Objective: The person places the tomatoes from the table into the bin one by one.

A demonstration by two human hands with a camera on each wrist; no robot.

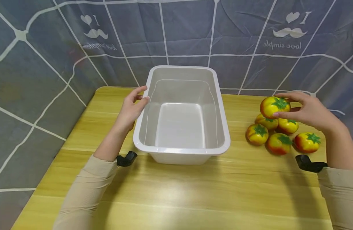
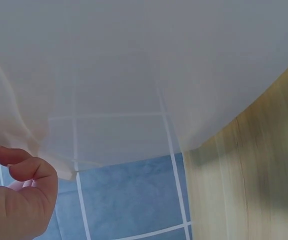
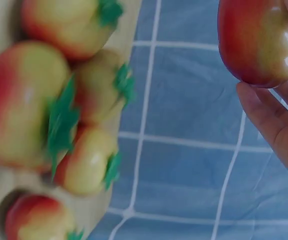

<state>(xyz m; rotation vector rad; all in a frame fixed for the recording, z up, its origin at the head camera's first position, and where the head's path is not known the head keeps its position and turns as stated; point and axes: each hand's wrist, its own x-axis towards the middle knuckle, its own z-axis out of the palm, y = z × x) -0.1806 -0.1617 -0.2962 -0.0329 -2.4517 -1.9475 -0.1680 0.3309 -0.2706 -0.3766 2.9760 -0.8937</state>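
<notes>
A white plastic basin (image 1: pixel 180 156) stands on the wooden table, its inside bare. On its left rim my left hand (image 1: pixel 132 107) pinches the edge between thumb and fingers; the left wrist view also has this hand (image 2: pixel 23 195) at the rim. A yellow-red toy tomato (image 1: pixel 270 107) with green leaves is gripped by my right hand (image 1: pixel 309 111), above the other tomatoes. In the right wrist view the held tomato (image 3: pixel 254 45) is clear of the table. Below it lie several similar tomatoes, among them one at the right (image 1: pixel 307 142) and one at the left (image 1: pixel 257 134).
The wooden table (image 1: pixel 176 198) extends in front of the basin. A grey-blue curtain (image 1: pixel 188 32) with white lines hangs behind the table and along its left side. Black wrist mounts (image 1: pixel 126 159) show at both sleeves.
</notes>
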